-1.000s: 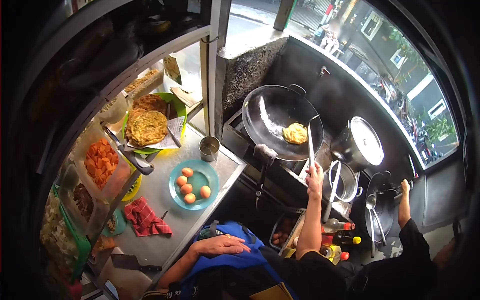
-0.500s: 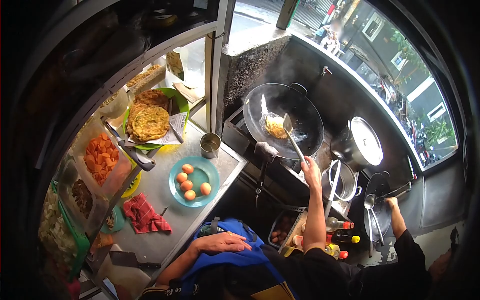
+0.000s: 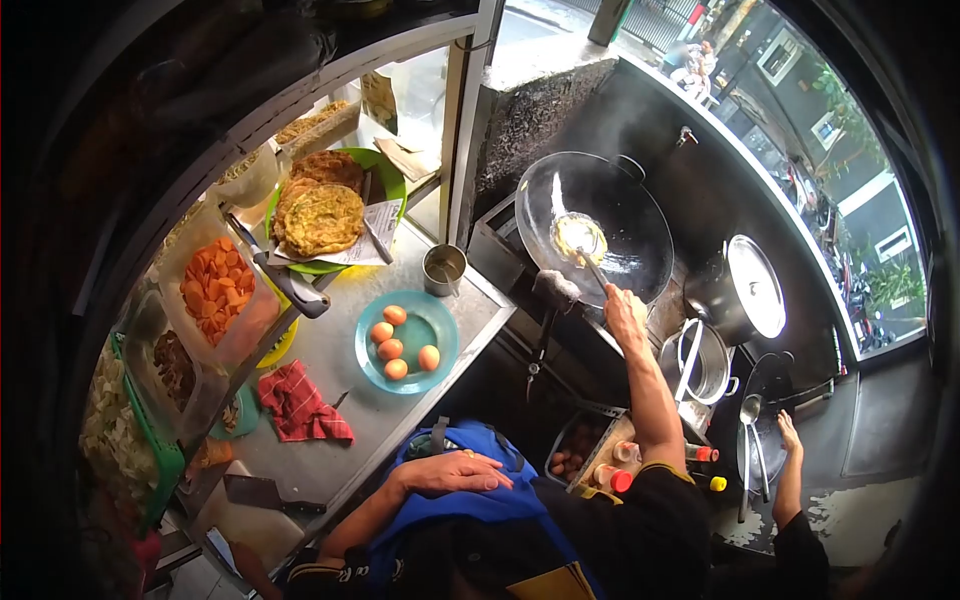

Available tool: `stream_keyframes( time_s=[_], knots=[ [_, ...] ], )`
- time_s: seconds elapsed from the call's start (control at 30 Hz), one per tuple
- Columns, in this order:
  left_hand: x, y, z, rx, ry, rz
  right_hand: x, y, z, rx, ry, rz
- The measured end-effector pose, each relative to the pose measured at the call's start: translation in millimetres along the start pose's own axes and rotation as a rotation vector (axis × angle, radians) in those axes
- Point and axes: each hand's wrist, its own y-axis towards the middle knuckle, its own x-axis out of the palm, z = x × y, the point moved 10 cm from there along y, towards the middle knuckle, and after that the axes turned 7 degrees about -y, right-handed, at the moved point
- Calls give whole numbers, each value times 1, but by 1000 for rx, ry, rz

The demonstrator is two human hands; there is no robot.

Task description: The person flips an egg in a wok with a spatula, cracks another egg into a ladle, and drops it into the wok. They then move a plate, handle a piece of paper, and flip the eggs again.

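My right hand (image 3: 627, 318) is closed round the handle of a metal spatula (image 3: 594, 270). The spatula's blade lies on a small yellow-white egg piece (image 3: 565, 246), which sits on the left side of a large dark wok (image 3: 635, 240). A pale streak runs up the wok's wall above the egg. My left hand (image 3: 462, 473) rests flat, fingers stretched out, on the blue cloth (image 3: 520, 510) at my front and holds nothing. To the left, a turquoise plate (image 3: 425, 325) with several brown eggs (image 3: 390, 349) stands on the metal counter (image 3: 330, 340).
Another person's hand (image 3: 790, 440) is at the right, near a smaller wok with ladles (image 3: 750, 410). Large pots (image 3: 712, 295) stand beside my wok. Bottles (image 3: 613, 478) are close below my right arm. Fried omelettes (image 3: 320, 220), a red cloth (image 3: 300, 402) and a cleaver (image 3: 255, 493) are left.
The spatula's blade has moved from the egg's right edge onto it. The other person's fingers have opened and come away from the smaller wok. The whole view has shifted slightly.
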Motion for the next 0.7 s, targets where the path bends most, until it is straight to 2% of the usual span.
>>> stream_keyframes(
  time_s=[0.07,0.13,0.23,0.5,0.57,0.6,0.67,0.7],
  knots=[
    [1,0,2,10,15,-11,6,7,15,19,32,-7],
    [2,0,0,11,19,-11,-37,8,23,45,134,-24],
    [1,1,3,22,5,-12,-50,4,25,37,166,-23],
    [-1,3,11,82,-1,-10,-17,-4,6,-9,171,-51],
    [3,4,11,91,-2,-22,-20,4,23,-12,169,-78],
    [4,4,7,73,3,-22,-35,10,37,82,224,-162],
    [4,2,1,42,16,-27,-52,25,67,42,222,-166],
    [2,0,5,26,3,-19,-74,24,69,48,121,-210]
  ],
)
